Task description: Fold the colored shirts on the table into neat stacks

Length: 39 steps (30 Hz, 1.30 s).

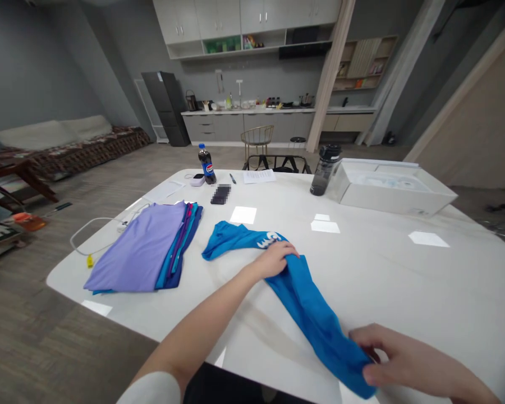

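Observation:
A blue T-shirt [309,300] with white print near its middle lies across the white table [404,292], gathered into a long narrow strip. My left hand [276,258] is closed over the strip's middle, beside the print. Toward the table's near edge, my right hand [393,359] pinches the lower end of the shirt between thumb and fingers. To the left rests a stack of folded garments, with a lavender one [145,244] on top and blue, teal and purple layers showing along its side.
A cola bottle [208,165], a dark pixelated item [221,194], a pen [233,178] and papers [258,176] sit toward the far edge. Behind on the right stand a dark water bottle [323,171] and an open white box [391,193]. A white cable [78,238] hangs off the left edge.

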Each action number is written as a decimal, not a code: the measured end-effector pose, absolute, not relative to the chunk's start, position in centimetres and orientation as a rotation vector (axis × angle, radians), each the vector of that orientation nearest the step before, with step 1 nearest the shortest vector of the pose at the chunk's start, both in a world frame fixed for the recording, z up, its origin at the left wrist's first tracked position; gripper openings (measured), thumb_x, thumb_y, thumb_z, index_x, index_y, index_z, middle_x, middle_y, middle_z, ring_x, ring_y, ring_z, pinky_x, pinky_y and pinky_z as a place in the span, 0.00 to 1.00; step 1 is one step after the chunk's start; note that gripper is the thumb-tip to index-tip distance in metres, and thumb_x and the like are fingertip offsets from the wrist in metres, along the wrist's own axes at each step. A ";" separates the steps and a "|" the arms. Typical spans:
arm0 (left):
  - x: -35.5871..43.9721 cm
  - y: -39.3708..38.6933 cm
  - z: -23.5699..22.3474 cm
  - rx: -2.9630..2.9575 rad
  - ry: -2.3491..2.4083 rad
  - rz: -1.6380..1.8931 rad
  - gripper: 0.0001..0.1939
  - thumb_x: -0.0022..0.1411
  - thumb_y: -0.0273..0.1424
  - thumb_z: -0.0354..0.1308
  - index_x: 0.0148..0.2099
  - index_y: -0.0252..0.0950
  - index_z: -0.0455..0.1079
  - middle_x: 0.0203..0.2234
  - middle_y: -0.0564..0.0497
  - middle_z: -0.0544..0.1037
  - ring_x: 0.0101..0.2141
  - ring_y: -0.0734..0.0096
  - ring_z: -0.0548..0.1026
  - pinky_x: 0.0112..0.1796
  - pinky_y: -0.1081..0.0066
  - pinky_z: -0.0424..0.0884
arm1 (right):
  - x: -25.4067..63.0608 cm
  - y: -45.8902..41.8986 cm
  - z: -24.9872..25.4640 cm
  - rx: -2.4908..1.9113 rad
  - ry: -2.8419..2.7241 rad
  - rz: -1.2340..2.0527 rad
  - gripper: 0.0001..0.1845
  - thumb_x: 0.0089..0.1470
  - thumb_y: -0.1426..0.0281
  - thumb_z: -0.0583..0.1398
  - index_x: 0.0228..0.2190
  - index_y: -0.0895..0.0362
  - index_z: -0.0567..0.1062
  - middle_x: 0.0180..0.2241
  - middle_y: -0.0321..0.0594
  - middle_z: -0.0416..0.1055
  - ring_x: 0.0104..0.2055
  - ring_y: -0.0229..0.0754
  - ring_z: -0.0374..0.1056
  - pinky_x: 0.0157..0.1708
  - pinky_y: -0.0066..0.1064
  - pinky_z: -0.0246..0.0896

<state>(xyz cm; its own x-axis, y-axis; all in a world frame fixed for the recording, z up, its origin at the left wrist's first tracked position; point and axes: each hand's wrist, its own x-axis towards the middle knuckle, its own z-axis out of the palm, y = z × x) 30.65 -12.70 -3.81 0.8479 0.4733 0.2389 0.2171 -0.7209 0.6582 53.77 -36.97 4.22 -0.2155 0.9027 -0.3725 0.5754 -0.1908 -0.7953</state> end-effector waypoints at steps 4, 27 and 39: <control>34.3 -15.4 -3.1 2.426 0.529 0.445 0.19 0.61 0.26 0.55 0.53 0.40 0.77 0.53 0.48 0.78 0.54 0.62 0.73 0.59 0.64 0.66 | 54.6 -35.2 1.5 -1.901 -1.657 1.184 0.28 0.58 0.44 0.58 0.44 0.51 0.81 0.38 0.44 0.77 0.39 0.49 0.72 0.42 0.38 0.70; 42.4 -6.5 -3.3 2.547 1.413 0.362 0.22 0.67 0.40 0.56 0.58 0.34 0.69 0.55 0.36 0.72 0.56 0.45 0.68 0.56 0.46 0.62 | 50.5 -26.3 -2.4 -1.876 -1.634 0.799 0.22 0.66 0.52 0.51 0.39 0.51 0.78 0.34 0.39 0.77 0.34 0.45 0.71 0.37 0.34 0.62; 34.5 -3.3 -3.5 1.011 0.804 1.166 0.08 0.69 0.37 0.56 0.39 0.40 0.66 0.31 0.55 0.72 0.32 0.73 0.71 0.36 0.73 0.69 | 53.3 -13.2 -5.0 -2.131 -1.279 0.688 0.28 0.64 0.51 0.51 0.49 0.59 0.77 0.38 0.47 0.80 0.43 0.50 0.76 0.45 0.36 0.66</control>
